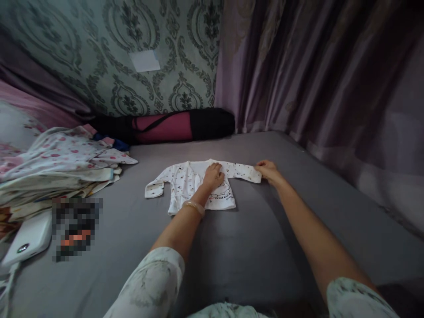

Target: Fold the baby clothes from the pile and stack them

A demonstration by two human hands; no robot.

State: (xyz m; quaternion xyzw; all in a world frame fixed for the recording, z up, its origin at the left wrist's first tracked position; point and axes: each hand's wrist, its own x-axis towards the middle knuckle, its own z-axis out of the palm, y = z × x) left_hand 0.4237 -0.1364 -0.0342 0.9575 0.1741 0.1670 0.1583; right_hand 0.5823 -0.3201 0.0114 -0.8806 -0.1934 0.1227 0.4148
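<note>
A small white shirt [182, 181] with a scattered print and a drawing with lettering lies spread on the grey sheet. Its left sleeve is bent downward, while the right one stretches out to the side. My left hand [213, 176] rests flat on the upper chest of the shirt, right of its middle, fingers extended. At the cuff of the outstretched right sleeve, my right hand [266, 170] pinches the fabric between thumb and fingers.
Folded and piled clothes [69, 154] lie at the left, with a white device and cable [31, 236] in front. A pixelated patch is beside it. A black and maroon bag [165, 127] lies along the patterned wall. Purple curtains [265, 66] hang at the right.
</note>
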